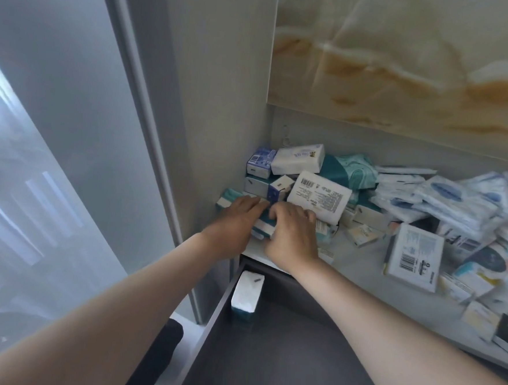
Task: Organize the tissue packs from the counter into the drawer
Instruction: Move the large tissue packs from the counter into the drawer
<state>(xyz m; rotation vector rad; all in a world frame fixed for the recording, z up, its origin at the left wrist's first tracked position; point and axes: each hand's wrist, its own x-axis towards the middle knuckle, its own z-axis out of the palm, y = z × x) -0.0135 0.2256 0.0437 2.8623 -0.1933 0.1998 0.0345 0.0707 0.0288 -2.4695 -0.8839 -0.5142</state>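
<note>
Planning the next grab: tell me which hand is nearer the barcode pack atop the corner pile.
Right. The right hand sits just in front of the barcode pack, fingertips by its near edge; the left hand is farther off to its left.

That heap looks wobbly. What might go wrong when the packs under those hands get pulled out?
The left hand and right hand are on teal-and-white tissue packs low in the heap. Pulling them out could topple the tilted white barcode-labelled pack and the small blue-and-white box just above. Loosened packs might then slide off the pale counter into the open dark grey drawer in disorder, or miss it.
</note>
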